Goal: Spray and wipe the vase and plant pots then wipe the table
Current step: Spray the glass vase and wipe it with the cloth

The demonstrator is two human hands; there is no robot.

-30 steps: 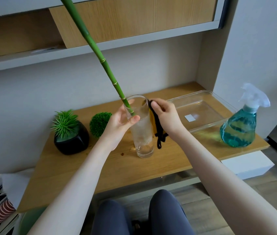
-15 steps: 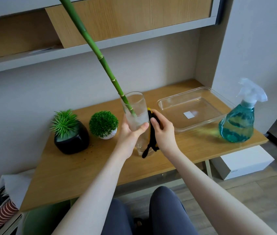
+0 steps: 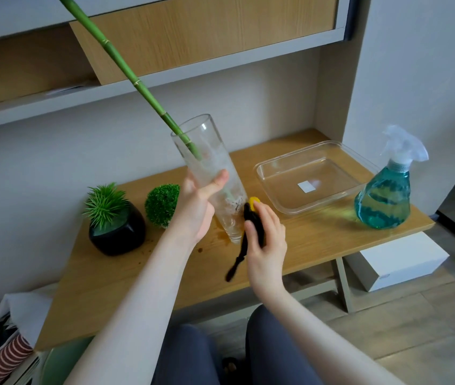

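Nearest, the right hand clutches a black-and-yellow cloth against the lower side of the glass vase. The left hand's grip wraps the vase mid-height, tilted above the table. The vase wipe seems underway; next comes the black pot, the spray bottle standing far right.

On the table, the spiky plant pot sits far left with the round plant just to its right. The vase, tilted, stands at the middle with a stalk in it leaning up to the left. The tray lies right of the vase, the spray bottle further right. A box sits below the table's right end.
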